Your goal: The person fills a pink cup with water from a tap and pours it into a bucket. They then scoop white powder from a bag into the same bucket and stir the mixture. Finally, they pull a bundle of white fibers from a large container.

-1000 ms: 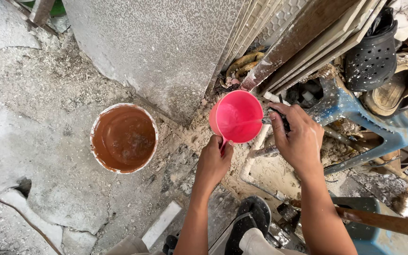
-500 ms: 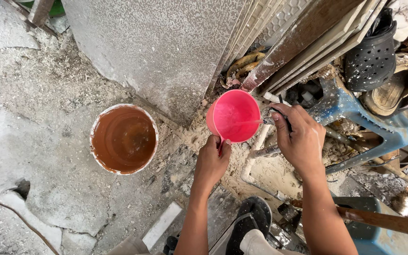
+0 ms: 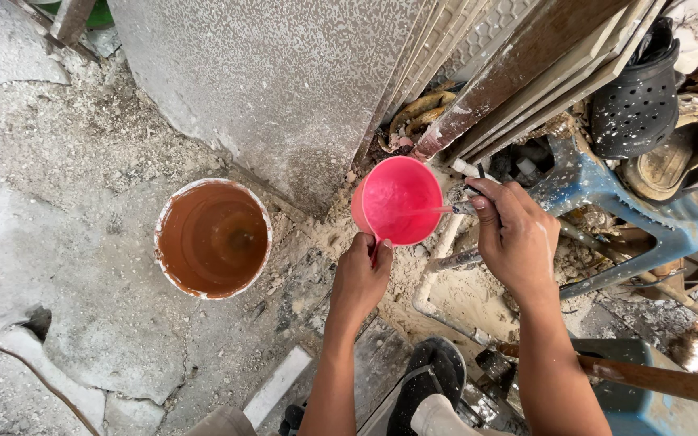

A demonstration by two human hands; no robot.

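Pink plastic scoop (image 3: pixel 397 199) — round, smooth — gripped by left hand (image 3: pixel 363 278).

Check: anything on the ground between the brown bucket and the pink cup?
Head view: nothing stands between the brown bucket and the pink cup, just dusty floor with rubble and the grey slab's lower corner.

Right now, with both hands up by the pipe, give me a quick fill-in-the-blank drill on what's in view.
1. The left hand holds a ____ plastic cup by its handle.
2. The right hand rests at a tap, from which a thin stream of ____ runs into the cup.
3. The round bucket on the ground holds ____-coloured liquid.
4. A black perforated ____ lies at the upper right.

Missing words: pink; water; brown; clog
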